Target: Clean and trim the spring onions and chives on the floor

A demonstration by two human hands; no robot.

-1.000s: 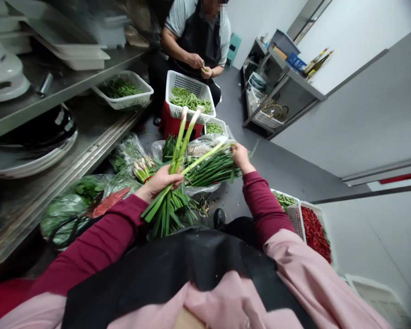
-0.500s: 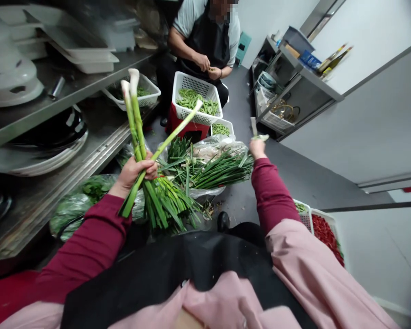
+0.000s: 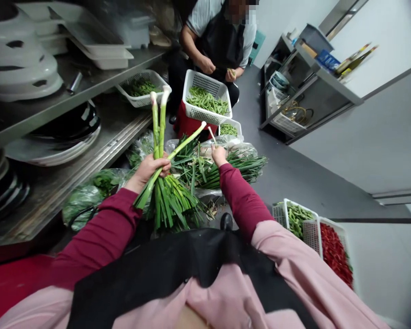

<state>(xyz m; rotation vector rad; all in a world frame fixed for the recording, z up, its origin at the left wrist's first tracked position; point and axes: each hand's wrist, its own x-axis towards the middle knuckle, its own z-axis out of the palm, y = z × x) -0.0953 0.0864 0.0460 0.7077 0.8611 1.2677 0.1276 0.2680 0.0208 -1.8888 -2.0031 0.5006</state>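
Head view:

1. Left hand (image 3: 150,168): closed firmly around a bunch of spring onions (image 3: 162,201), with pale tips pointing up, one stalk slanting off to the right, and dark green leaves hanging below the fist.
2. Right hand (image 3: 219,155): narrow pinch on a pale sliver (image 3: 211,135), too thin to identify, sticking up from the fingertips.
3. Just under that hand, an onion heap (image 3: 236,170) lying across a plastic bag (image 3: 241,150) on the grey floor (image 3: 294,178).
4. Beside the left forearm, bagged greens (image 3: 84,201) below a steel shelf (image 3: 123,132).
5. Farther ahead, a seated co-worker's hands (image 3: 205,65) close together, one holding a small green piece; just in front, a bean basket (image 3: 207,98) on a red stool (image 3: 188,121).
6. Off to the right of the person's body, a second bean basket (image 3: 296,219) touching a chilli basket (image 3: 334,251).
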